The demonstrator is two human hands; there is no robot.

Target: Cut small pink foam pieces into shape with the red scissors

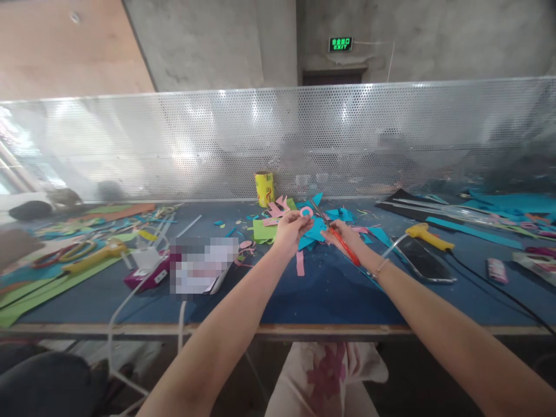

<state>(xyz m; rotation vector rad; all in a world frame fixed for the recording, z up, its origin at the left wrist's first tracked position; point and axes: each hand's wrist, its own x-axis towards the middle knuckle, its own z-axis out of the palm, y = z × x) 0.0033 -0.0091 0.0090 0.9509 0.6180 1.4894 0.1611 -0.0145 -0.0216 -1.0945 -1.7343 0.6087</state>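
Between the fingertips of my left hand point(290, 230) is a small pink ring point(306, 212), pinched at its edge, that looks cut from paper or foam sheet. My right hand point(344, 236) is closed around scissors point(347, 250) with red handles. Their blades point up and left, just right of the ring. It is too small to tell whether the blades touch it. Blue scraps point(313, 233), pink scraps point(278, 207) and a green piece point(262, 230) lie on the table behind and below both hands. A pink strip point(300, 263) lies below my left hand.
A yellow cylinder point(264, 189) stands by the perforated metal screen point(217, 139). On the left are a yellow glue gun point(98, 255), a purple power strip point(150, 278) and cables. To the right lie a phone point(428, 260), another yellow glue gun point(428, 234) and blue sheets point(512, 202).
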